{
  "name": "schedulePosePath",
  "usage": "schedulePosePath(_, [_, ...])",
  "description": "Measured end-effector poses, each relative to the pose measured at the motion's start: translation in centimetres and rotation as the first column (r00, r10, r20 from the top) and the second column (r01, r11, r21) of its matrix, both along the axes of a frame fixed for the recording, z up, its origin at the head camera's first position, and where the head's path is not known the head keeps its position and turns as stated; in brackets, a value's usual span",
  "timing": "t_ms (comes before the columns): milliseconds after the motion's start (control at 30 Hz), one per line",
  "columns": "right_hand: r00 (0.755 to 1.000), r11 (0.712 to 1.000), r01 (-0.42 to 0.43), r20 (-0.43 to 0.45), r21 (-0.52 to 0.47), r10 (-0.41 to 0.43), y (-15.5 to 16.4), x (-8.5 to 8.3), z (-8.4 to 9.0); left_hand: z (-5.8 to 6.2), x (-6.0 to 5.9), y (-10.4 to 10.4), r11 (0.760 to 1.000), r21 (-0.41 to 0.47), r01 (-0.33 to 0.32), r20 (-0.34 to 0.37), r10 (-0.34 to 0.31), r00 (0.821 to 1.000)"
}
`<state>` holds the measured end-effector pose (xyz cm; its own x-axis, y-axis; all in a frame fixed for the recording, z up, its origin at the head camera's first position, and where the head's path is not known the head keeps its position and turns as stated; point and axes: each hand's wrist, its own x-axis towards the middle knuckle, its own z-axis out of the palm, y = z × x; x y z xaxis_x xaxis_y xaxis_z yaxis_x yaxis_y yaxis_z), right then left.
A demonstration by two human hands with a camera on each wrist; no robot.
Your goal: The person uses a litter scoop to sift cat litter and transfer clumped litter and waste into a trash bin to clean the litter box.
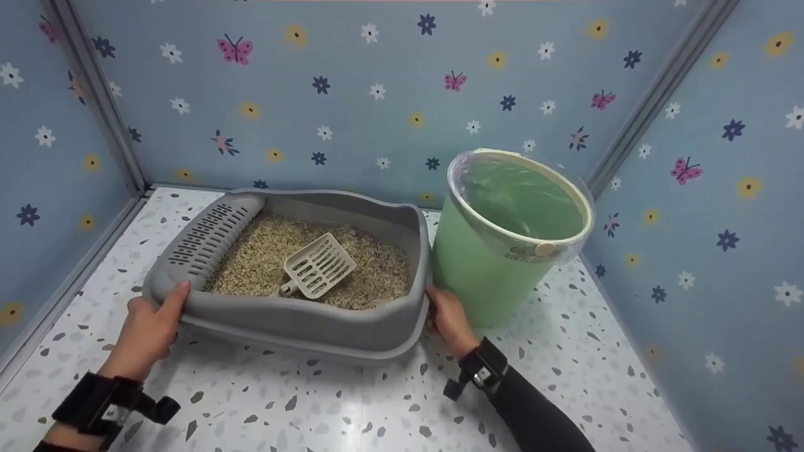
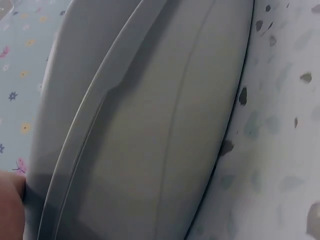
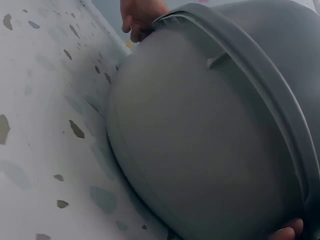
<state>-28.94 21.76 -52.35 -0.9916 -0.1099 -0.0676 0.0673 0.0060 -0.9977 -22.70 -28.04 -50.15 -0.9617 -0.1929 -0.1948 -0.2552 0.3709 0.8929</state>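
With fingers curled over opposite rim ends, left hand [image 1: 149, 326] and right hand [image 1: 447, 317] grip the grey plastic litter tray [image 1: 352, 326], centre frame on the speckled worktop [image 1: 314, 402]. Risk: any tilt spills the pellet litter [image 1: 264, 257] or slides the cream slotted scoop [image 1: 317, 267]. Green bag-lined bin [image 1: 496, 251] sits close right; snag likely.

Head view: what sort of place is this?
Probably a staged pet-care corner: a grey litter tray of pellets with a scoop, a lined green bin, butterfly-and-flower wallpaper and a speckled floor.
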Motion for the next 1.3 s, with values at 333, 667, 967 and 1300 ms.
schedulePosePath(333, [0.985,0.986,-0.165,0.048,-0.023,0.166,-0.5,4.3,-0.2,0.1,-4.0,-1.7,0.995,0.096,0.012,-0.06,-0.006,0.998])
schedulePosePath(667, [0.999,0.997,0.022,0.037,-0.07,-0.019,-0.1,0.1,-0.1,0.2,-1.8,2.7,0.994,0.099,-0.053,0.044,0.049,0.998])
schedulePosePath(967, [0.992,0.991,-0.125,0.005,-0.052,0.126,-1.2,3.4,-0.5,0.2,-4.2,1.1,0.991,0.117,-0.064,0.046,0.058,0.997])
schedulePosePath(1300, [0.999,0.999,0.021,0.04,-0.037,-0.019,0.3,1.2,-0.5,0.7,-2.7,3.9,0.988,0.151,0.032,0.009,-0.034,0.999])
